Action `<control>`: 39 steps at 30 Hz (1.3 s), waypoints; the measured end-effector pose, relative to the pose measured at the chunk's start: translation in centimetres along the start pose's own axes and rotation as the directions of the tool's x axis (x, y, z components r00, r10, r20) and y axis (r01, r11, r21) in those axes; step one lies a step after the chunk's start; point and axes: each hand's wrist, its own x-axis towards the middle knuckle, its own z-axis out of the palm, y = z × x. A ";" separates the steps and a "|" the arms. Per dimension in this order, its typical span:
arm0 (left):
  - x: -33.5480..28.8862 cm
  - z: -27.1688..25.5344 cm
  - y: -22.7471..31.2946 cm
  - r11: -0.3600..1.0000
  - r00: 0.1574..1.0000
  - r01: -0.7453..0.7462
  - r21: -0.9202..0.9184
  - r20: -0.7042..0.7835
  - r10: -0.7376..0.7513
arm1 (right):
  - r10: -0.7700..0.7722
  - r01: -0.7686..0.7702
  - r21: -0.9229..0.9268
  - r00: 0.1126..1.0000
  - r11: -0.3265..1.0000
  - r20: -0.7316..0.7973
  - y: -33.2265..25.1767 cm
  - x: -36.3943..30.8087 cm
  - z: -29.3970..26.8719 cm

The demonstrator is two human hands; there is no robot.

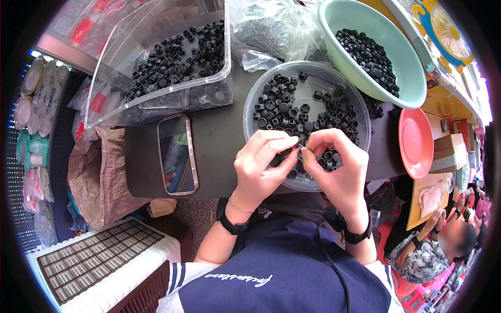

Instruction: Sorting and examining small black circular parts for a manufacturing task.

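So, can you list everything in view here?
Table: 1, dark, centre
Round tub: 1, clear, table centre
Bin: 1, clear, upper left
Basin: 1, pale green, upper right
Small parts: many, black, all three containers
Plastic bags: several, clear, top middle
Phone: 1, dark screen, table left
Plate or lid: 1, coral, right
Fan: 1, yellow and blue, top right
Cardboard box: at least 1, brown, right
Sack: 1, brown, left
Packages: several, mixed colours, left
Grid-topped unit: 1, white and brown, lower left
Other person: at least 1, patterned top, lower right
Small piece: 1, colour unclear, above tub
Shirt: 1, navy, bottom
Wristbands: 2, black, wrists
Left hand: 1, bare, over tub
Right hand: 1, bare, over tub
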 end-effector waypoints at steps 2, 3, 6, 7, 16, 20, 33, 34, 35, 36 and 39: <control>-0.1 0.0 -0.1 1.000 1.000 -0.018 0.000 0.008 0.018 | -0.044 0.044 -0.052 0.999 0.998 0.009 -0.2 0.0 0.0; -0.2 0.0 -0.1 0.999 0.999 -0.036 0.001 0.016 0.036 | -0.044 0.044 -0.052 0.999 0.998 0.009 -0.1 0.1 0.0; 0.0 0.0 -0.1 0.999 0.999 -0.039 -0.026 0.003 0.039 | -0.010 0.008 0.039 0.999 0.999 0.043 0.6 0.2 -0.1; 0.0 0.0 -0.1 0.999 0.999 -0.039 -0.026 0.002 0.040 | 0.006 -0.013 0.109 0.998 0.994 0.065 0.9 0.2 -0.3; 0.0 0.2 -0.1 0.999 0.999 -0.041 -0.036 -0.027 0.040 | 0.117 -0.198 0.445 0.972 0.873 0.202 1.3 0.0 -0.8; 0.0 0.1 0.0 0.999 0.999 -0.032 -0.037 -0.006 0.032 | 0.097 -0.198 0.479 0.969 0.855 0.228 2.1 -0.1 -0.8; 0.2 0.0 0.5 0.998 0.999 -0.034 -0.047 -0.028 0.033 | 0.098 -0.169 0.550 0.983 0.818 0.157 2.5 -0.2 -0.8; 0.2 0.0 0.5 0.998 0.999 -0.034 -0.046 -0.029 0.032 | 0.081 -0.147 0.548 0.986 0.824 0.142 2.5 -0.2 -0.8; 0.2 0.0 0.6 0.998 0.999 -0.034 -0.049 -0.029 0.032 | 0.065 -0.124 0.545 0.990 0.829 0.127 2.5 -0.2 -0.8; 0.2 0.0 0.7 0.998 0.999 -0.033 -0.052 -0.029 0.032 | 0.064 -0.124 0.546 0.990 0.829 0.128 2.3 -0.2 -0.8; 0.3 -0.1 0.6 0.997 0.997 -0.068 -0.044 -0.025 0.067 | 0.063 -0.107 0.585 0.994 0.804 0.095 1.9 -0.3 -0.6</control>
